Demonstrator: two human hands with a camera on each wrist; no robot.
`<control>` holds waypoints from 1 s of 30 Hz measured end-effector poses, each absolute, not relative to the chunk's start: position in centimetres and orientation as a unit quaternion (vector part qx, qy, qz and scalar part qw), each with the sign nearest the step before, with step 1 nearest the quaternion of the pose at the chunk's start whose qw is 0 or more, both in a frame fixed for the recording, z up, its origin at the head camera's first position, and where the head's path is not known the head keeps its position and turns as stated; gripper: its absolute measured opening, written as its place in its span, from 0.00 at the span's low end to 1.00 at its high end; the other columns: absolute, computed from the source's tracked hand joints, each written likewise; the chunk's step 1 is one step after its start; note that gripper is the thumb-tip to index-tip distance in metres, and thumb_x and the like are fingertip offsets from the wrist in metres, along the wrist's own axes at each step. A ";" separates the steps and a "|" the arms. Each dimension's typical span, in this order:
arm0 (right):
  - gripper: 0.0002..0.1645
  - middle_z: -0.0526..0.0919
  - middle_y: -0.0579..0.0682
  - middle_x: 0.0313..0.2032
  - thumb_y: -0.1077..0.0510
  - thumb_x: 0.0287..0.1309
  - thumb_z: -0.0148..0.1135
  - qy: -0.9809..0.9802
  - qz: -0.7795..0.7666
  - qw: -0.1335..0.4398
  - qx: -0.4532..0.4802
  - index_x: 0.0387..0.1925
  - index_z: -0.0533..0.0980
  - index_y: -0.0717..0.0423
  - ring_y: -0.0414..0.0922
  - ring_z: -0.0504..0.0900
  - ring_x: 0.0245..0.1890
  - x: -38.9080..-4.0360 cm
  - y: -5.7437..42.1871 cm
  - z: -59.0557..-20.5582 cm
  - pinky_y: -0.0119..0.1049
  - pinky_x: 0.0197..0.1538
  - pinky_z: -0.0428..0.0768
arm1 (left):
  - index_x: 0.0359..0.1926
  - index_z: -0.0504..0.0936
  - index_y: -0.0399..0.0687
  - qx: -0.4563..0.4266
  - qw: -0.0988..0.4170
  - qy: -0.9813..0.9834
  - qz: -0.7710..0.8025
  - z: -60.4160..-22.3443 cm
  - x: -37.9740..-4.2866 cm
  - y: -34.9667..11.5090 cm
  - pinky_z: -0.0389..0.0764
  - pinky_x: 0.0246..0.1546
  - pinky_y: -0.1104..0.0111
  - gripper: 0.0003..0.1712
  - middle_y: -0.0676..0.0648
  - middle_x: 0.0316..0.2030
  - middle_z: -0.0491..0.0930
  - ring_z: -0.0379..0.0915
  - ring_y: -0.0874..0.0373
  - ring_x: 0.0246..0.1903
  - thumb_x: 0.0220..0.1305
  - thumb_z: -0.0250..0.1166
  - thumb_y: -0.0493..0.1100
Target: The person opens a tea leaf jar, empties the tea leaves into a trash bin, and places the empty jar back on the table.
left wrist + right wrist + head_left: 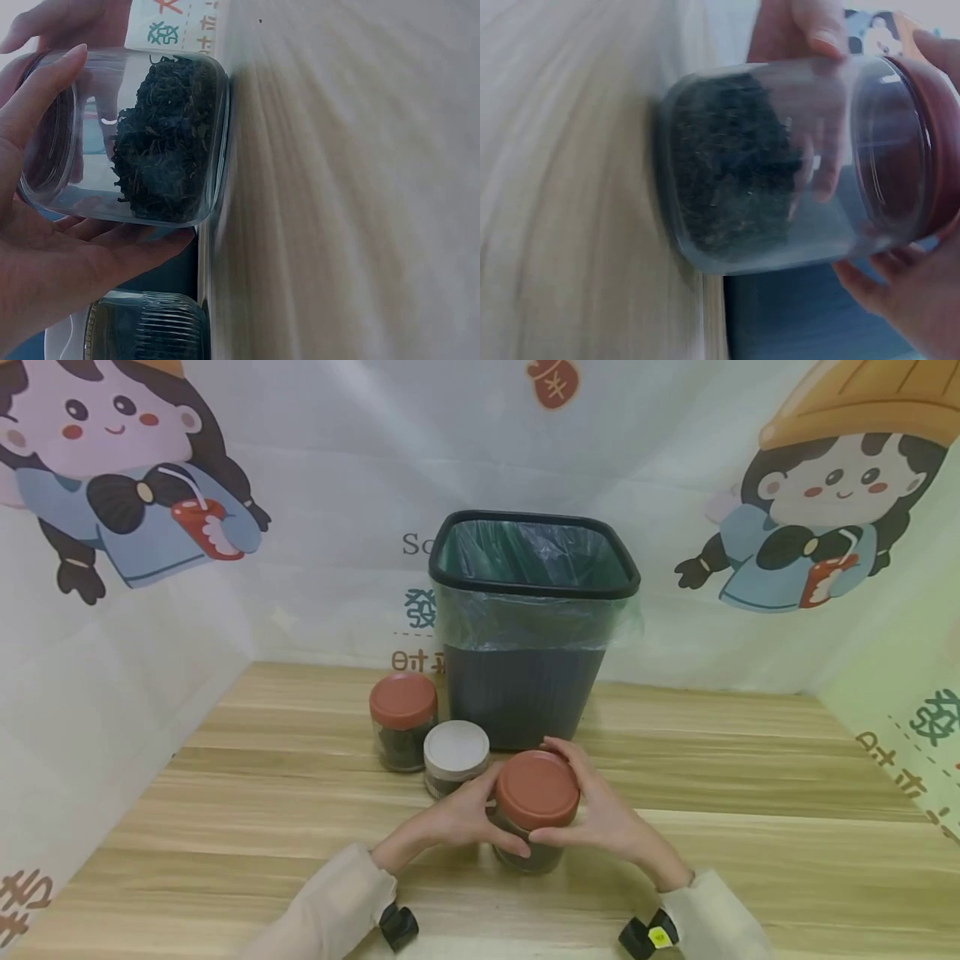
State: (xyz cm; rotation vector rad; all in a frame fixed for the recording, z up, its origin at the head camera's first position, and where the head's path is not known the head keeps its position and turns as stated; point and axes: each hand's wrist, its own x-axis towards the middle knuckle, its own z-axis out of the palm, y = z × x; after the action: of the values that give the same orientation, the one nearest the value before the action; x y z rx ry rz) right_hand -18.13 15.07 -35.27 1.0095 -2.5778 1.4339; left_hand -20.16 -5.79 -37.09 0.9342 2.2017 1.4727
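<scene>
A clear jar [543, 860] with a reddish-brown lid [538, 787] stands at the front middle of the wooden table. Dark, dry, curled leaves [169, 142] like loose tea fill its lower part. My left hand [465, 814] grips the jar's left side, thumb across the front, as the left wrist view also shows. From the other side my right hand [603, 814] holds it around the lid, its thumb near the lid's lower edge. In the right wrist view the jar's base [671, 172] is right at the tabletop.
A white-lidded ribbed jar [456, 752] stands just left of the held one. Behind it is another red-lidded jar [403, 727] with dark contents. A dark trash bin [517, 693] with a clear liner stands behind, before a printed cloth backdrop [337, 527].
</scene>
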 end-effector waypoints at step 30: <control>0.49 0.68 0.53 0.55 0.55 0.39 0.72 -0.825 0.462 -0.014 0.326 0.62 0.55 0.54 0.50 0.69 0.53 -18.4 15.5 -35.1 0.53 0.53 0.66 | 0.64 0.53 0.48 0.336 0.179 0.762 0.524 -37.2 -20.4 -5.9 0.67 0.55 0.62 0.51 0.47 0.60 0.60 0.58 0.52 0.60 0.41 0.73 0.38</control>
State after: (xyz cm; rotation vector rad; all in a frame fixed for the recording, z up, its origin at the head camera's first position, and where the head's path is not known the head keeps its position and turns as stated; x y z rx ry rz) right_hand -18.37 15.48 -35.10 1.0334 -2.6144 1.4643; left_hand -20.41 -5.91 -37.22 0.9510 2.1545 1.4812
